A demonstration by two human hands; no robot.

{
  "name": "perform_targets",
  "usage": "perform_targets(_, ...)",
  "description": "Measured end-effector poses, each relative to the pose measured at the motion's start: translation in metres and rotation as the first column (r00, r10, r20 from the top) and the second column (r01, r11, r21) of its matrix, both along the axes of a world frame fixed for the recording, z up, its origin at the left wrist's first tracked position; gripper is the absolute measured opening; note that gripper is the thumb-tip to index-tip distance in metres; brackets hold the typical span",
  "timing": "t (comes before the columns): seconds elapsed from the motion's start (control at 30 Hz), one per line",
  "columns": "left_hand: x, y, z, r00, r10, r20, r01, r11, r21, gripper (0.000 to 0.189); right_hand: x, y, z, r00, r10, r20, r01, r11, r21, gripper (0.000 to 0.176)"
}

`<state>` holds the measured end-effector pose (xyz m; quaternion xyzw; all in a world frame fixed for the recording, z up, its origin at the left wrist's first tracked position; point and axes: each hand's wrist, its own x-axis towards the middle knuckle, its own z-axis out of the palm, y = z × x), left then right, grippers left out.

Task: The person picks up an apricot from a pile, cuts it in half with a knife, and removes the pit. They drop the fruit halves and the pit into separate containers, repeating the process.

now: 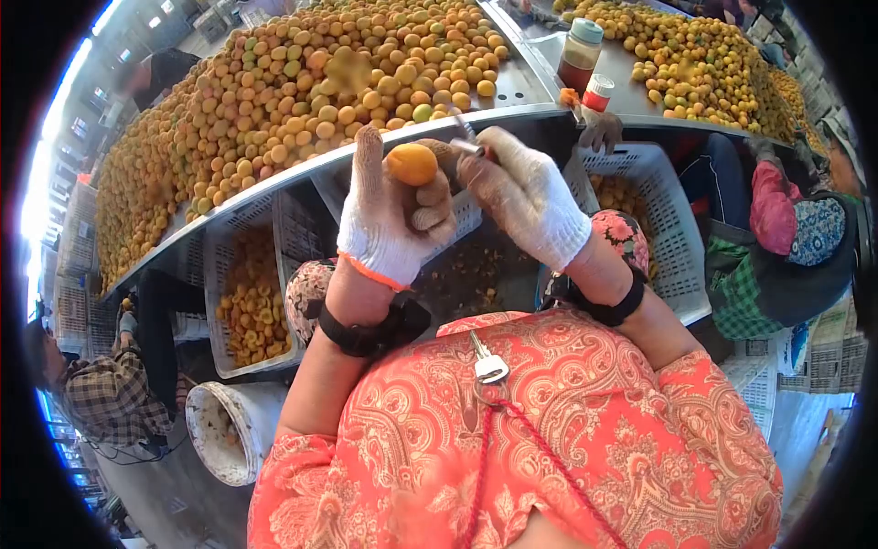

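Observation:
My left hand point(391, 212), in a white knit glove with brown-stained fingers, is closed around an orange apricot point(412, 165) and holds it up in front of the table edge. Close to its right, my right hand point(532, 199), gloved the same way, grips a small knife point(468, 146). The thin blade points up and away from me and is blurred. Knife and apricot look apart. Beyond both hands, a large heap of whole apricots point(302, 101) covers the metal table point(523, 82).
Below the table, a crate point(215, 306) of split apricots stands left and another crate point(681, 247) right. A white bucket point(261, 412) is at lower left. A jar point(580, 55) and a red-and-white bottle point(598, 93) stand on the table. Co-workers sit on both sides.

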<state>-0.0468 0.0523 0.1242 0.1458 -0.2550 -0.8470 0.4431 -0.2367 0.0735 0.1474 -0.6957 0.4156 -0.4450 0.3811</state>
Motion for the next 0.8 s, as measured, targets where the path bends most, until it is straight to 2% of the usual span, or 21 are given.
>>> perform_targets(0.03, -0.001, 0.002, 0.005, 1.000, 0.005, -0.021, -0.004, 0.999, 0.042, 0.062, -0.001, -0.001, -0.002, 1.000, -0.001, -0.001, 0.001, 1.000, 0.001, 0.016)
perform_targets(0.1, -0.001, 0.001, 0.008, 0.999, 0.010, -0.041, -0.006, 0.996, 0.086, 0.058, -0.001, -0.003, -0.006, 0.989, 0.027, -0.142, -0.048, 0.988, -0.149, 0.020)
perform_targets(0.17, 0.001, -0.001, 0.007, 0.998, 0.039, -0.055, -0.033, 0.993, 0.115, 0.049, 0.001, -0.001, -0.003, 0.988, 0.047, -0.148, -0.059, 0.995, -0.078, 0.023)
perform_targets(0.2, -0.001, 0.003, 0.010, 0.997, 0.067, -0.029, -0.065, 0.995, 0.072, 0.043, 0.001, -0.001, -0.004, 0.990, 0.063, -0.124, -0.069, 0.996, -0.052, 0.023)
perform_targets(0.23, 0.000, 0.003, 0.009, 0.997, 0.068, -0.028, -0.065, 0.995, 0.076, 0.043, 0.000, -0.002, -0.005, 0.992, 0.076, -0.099, -0.079, 0.997, -0.026, 0.024)
perform_targets(0.3, 0.001, 0.003, 0.007, 0.999, 0.027, 0.029, -0.025, 0.999, -0.041, 0.061, -0.001, -0.002, -0.008, 0.992, 0.088, -0.095, -0.090, 0.996, -0.016, 0.026)
perform_targets(0.4, 0.007, 0.001, 0.005, 0.997, -0.028, 0.069, 0.035, 0.995, -0.091, 0.067, 0.000, -0.002, -0.009, 0.989, 0.102, -0.110, -0.104, 0.995, -0.010, 0.028)
perform_targets(0.53, 0.002, -0.004, 0.002, 0.992, -0.031, 0.121, 0.048, 0.989, -0.139, 0.061, 0.003, -0.004, -0.014, 0.987, 0.068, -0.149, -0.070, 0.998, -0.006, 0.029)
perform_targets(0.6, -0.022, -0.001, 0.003, 0.913, 0.365, 0.180, -0.332, 0.924, -0.191, 0.060, 0.003, -0.003, -0.013, 0.985, 0.061, -0.161, -0.062, 0.998, 0.002, 0.029)
perform_targets(0.63, -0.019, -0.005, -0.003, 0.914, 0.364, 0.179, -0.330, 0.924, -0.195, 0.060, 0.003, -0.003, -0.012, 0.983, 0.053, -0.173, -0.052, 0.999, 0.009, 0.029)
perform_targets(0.7, -0.013, -0.013, -0.014, 0.913, 0.368, 0.178, -0.281, 0.882, -0.379, 0.059, 0.005, -0.002, -0.013, 0.984, 0.032, -0.176, -0.037, 0.999, -0.027, 0.028)
perform_targets(0.73, -0.014, -0.013, -0.015, 0.913, 0.368, 0.176, -0.280, 0.880, -0.384, 0.059, 0.006, -0.002, -0.014, 0.984, 0.014, -0.177, -0.025, 0.998, -0.058, 0.028)
perform_targets(0.8, -0.019, -0.011, -0.014, 0.888, 0.438, 0.140, -0.398, 0.885, -0.244, 0.057, 0.007, -0.001, -0.015, 0.980, -0.003, -0.200, -0.012, 0.997, -0.074, 0.027)
